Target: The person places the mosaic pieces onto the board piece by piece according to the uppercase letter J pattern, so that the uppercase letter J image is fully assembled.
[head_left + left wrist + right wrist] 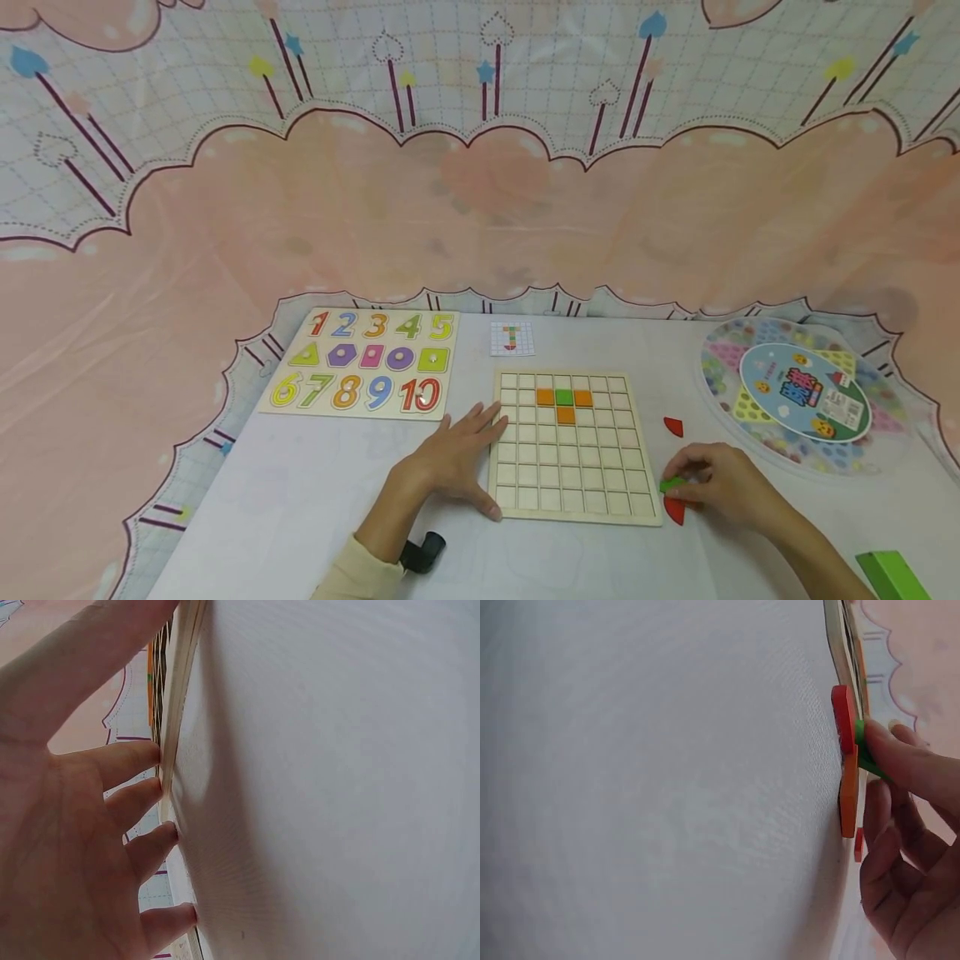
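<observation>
A wooden grid board (570,479) lies on the table, with one green tile (564,397) and three orange tiles (566,415) in its upper cells. My left hand (459,458) has its fingers spread, fingertips and thumb touching the board's left edge. Right of the board, my right hand (720,483) pinches a small green tile (671,483) between thumb and fingers. Just below that tile lies a red quarter-round piece (676,511); another red piece (673,427) lies farther back. The right wrist view also shows an orange piece (848,799) under the hand.
A pattern card (512,339) showing a J-like shape lies behind the board. A number and shape puzzle board (277,400) is at the left. A round clear-edged package (806,392) stands at the back right, and a green block (892,575) at the near right.
</observation>
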A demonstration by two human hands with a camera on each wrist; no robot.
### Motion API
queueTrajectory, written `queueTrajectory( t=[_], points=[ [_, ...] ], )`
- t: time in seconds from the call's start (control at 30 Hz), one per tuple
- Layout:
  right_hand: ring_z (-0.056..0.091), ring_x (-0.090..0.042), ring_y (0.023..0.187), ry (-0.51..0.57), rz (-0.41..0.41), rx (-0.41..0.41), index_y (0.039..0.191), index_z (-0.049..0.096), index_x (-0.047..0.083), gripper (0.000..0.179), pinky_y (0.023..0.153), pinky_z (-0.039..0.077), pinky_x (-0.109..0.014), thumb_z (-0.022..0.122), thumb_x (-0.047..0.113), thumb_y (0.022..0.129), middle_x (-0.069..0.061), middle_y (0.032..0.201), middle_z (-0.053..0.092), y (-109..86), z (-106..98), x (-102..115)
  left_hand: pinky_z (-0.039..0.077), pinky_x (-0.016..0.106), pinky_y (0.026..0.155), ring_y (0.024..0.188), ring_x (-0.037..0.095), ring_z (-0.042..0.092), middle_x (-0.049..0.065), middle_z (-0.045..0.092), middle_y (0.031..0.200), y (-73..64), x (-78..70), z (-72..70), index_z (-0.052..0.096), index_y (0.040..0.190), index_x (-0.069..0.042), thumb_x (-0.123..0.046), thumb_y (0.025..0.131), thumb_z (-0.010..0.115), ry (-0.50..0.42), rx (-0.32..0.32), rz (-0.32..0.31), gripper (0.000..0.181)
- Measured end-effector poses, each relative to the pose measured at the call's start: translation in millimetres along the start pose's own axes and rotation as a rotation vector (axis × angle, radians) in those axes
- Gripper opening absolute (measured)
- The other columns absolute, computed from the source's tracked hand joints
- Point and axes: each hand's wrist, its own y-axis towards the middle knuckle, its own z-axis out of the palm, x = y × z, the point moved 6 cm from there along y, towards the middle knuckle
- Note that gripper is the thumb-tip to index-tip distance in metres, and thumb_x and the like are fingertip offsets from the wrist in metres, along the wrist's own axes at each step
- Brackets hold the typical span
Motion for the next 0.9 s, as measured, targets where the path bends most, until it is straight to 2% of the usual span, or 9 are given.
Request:
queueTrajectory(
  t=[0.2, 0.47, 0.63, 0.73, 0.9],
  points=[
    [0.064, 0.002, 0.079, -0.015, 0.036, -0.015, 0.095, 0.081, 0.018, 0.015, 0.07, 0.054, -0.017, 0.084, 0.025, 0.082, 0.001, 0.1, 0.078, 1.8, -7, 0, 0.013, 0.065, 0.129, 0.162, 0.028, 0.017, 0.001, 0.02, 0.174, -0.8, -0.3, -0.4, 0.037, 0.159, -0.016, -0.05, 0.058, 0.096, -0.011, 0.0, 0.005, 0.122],
    [0.062, 0.002, 0.076, -0.01, -0.012, -0.025, 0.098, 0.081, 0.016, 0.014, 0.063, 0.055, -0.019, 0.08, 0.025, 0.087, -0.001, 0.098, 0.078, 6.0, -14, 7, 0.013, 0.064, 0.13, 0.162, 0.029, 0.016, 0.001, 0.02, 0.174, -2.0, -0.9, -2.3, 0.037, 0.159, -0.016, -0.048, 0.058, 0.097, -0.028, -0.001, 0.003, 0.122],
    [0.06, -0.005, 0.07, 0.041, 0.053, -0.004, 0.1, 0.08, 0.013, 0.017, 0.062, 0.053, -0.019, 0.078, 0.026, 0.089, -0.002, 0.093, 0.076, 11.1, -15, 9, 0.014, 0.064, 0.13, 0.162, 0.029, 0.016, 0.001, 0.02, 0.173, -1.9, -1.0, -2.8, 0.037, 0.159, -0.016, -0.048, 0.058, 0.097, -0.025, -0.001, 0.001, 0.122],
    [0.064, -0.008, 0.078, 0.041, 0.08, -0.007, 0.101, 0.081, 0.014, 0.019, 0.067, 0.056, -0.018, 0.078, 0.029, 0.089, -0.003, 0.098, 0.077, 15.1, -14, 12, 0.014, 0.065, 0.129, 0.162, 0.029, 0.016, 0.001, 0.02, 0.173, -1.2, -0.7, -2.8, 0.037, 0.159, -0.016, -0.049, 0.058, 0.097, -0.023, -0.003, 0.002, 0.122],
    [0.067, -0.013, 0.096, -0.021, 0.038, -0.045, 0.1, 0.082, 0.02, 0.021, 0.077, 0.055, -0.015, 0.083, 0.034, 0.084, 0.0, 0.106, 0.078, 24.6, -13, 22, 0.013, 0.064, 0.13, 0.162, 0.029, 0.016, 0.001, 0.019, 0.174, -0.3, 0.4, -2.2, 0.037, 0.159, -0.016, -0.049, 0.057, 0.097, -0.022, -0.004, 0.004, 0.123]
  ],
)
